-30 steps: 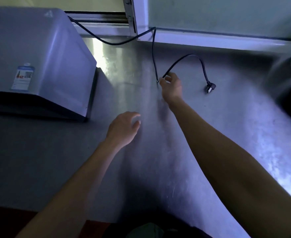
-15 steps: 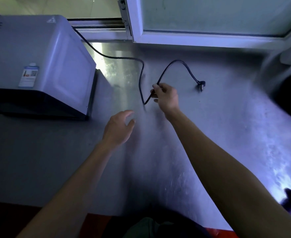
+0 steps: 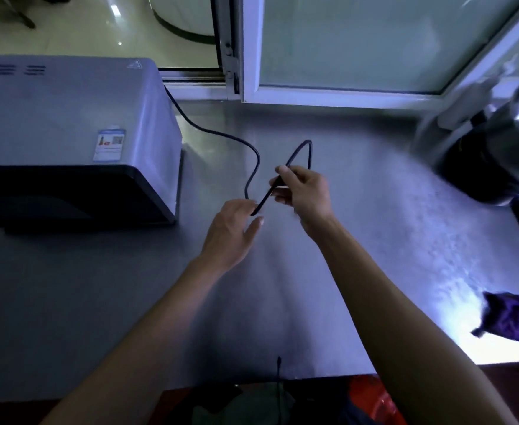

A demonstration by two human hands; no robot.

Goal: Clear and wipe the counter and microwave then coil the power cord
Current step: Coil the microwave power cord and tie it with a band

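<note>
Since half a second ago both hands have closed on the cord, now folded into a narrow loop lifted off the grey steel bench [image 3: 374,240]. At the left edge sits the grey box-shaped microwave [image 3: 68,124]. Its thin black power cord [image 3: 221,134] runs from behind it to mid-bench. Right hand [image 3: 305,191] pinches the loop; left hand [image 3: 233,228], fingers loosely curled, touches its lower bend. Purple cloth [image 3: 515,320] lies at the right edge.

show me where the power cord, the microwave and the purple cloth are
Cord [image 3: 253,154]: head view, bend beside the microwave.
Microwave [image 3: 68,118]: head view, grey top panel.
Cloth [image 3: 515,320]: head view, middle of the crumpled fabric.
</note>
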